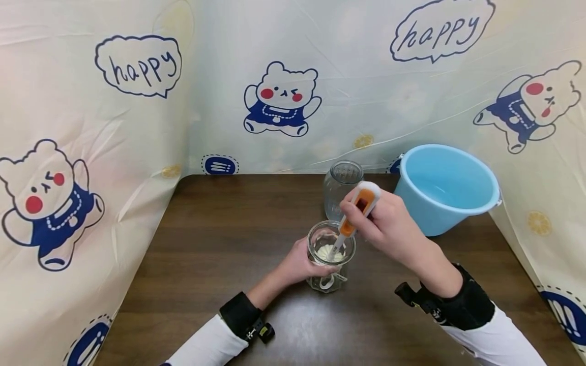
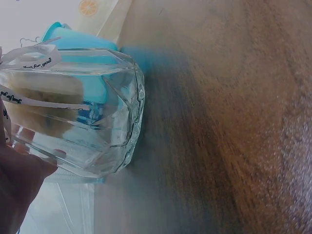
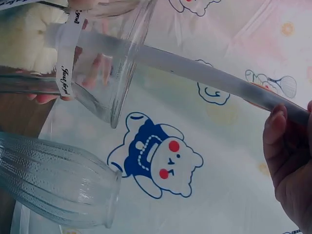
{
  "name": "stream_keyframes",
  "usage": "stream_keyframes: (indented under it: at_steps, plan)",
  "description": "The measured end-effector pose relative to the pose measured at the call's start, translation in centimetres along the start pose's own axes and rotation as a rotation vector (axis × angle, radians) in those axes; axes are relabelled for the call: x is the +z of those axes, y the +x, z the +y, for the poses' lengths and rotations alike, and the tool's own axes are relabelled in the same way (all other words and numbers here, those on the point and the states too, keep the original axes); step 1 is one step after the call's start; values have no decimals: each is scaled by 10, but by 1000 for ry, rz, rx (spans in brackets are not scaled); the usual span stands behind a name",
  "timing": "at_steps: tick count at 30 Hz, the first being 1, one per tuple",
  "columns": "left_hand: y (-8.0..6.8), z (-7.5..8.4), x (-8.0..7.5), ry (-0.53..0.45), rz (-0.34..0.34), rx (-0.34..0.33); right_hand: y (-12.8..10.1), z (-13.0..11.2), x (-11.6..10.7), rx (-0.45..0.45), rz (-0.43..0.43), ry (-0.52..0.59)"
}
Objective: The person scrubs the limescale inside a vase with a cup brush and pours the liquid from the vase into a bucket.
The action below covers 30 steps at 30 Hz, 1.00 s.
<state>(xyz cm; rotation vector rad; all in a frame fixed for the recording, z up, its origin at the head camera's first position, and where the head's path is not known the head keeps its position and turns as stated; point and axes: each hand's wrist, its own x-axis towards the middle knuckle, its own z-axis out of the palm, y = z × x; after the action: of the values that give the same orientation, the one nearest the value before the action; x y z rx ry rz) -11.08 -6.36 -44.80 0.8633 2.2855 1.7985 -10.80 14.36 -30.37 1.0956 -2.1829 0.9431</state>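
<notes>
So you've got both hands busy here. The fingers of your left hand (image 1: pixel 299 264) are wrapped around a clear glass jar (image 1: pixel 326 285), thumb across the side nearer you, and a white ribbon (image 3: pixel 65 78) with black script printed on it is tied around the glass close to those fingers. Jar's mouth faces up toward your head cam; can't really tell whether the base touches the counter (image 1: pixel 238 223) under your left hand. Your right hand (image 1: pixel 391 231) is above and to the right of that, fingers curled tight on the white-and-orange handle of a sponge bottle brush (image 1: pixel 348 227). Its shaft slants down from your right fingers through the jar's mouth, and the cream-coloured sponge head (image 3: pixel 29 44) is inside the jar, with your left fingers around the outside. Just beyond your right fingertips stands a ribbed glass vase (image 1: pixel 336 193), and past your right knuckles, off to the right, there's a light blue bucket (image 1: pixel 416 203). Way behind your fingers hangs a pale backdrop (image 1: pixel 215 127) with cartoon bears and "happy" speech bubbles all over it. Black wrist straps (image 1: pixel 469 300) sit well back from the fingers on both your arms.
</notes>
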Motion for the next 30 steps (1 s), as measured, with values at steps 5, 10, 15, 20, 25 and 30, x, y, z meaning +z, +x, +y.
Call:
stream_keyframes:
  at_steps: [5, 10, 15, 20, 25, 30]
  plan:
    - [0, -18, 4, -15, 3, -3, -11, 3, 12, 68, -114, 22]
    - [2, -39, 6, -24, -9, 18, -17, 3, 18, 99, -129, 24]
    - [2, -40, 6, 6, -4, 41, -16, 2, 12, 79, -126, 19]
    - [1, -40, 5, 15, -15, 40, -10, -1, 0, 44, -78, -9]
    - [2, -38, 5, 19, -16, 22, -1, -5, -11, 12, -54, 19]
    - [3, -37, 4, 17, -10, 24, 0, -3, -2, 12, -97, 13]
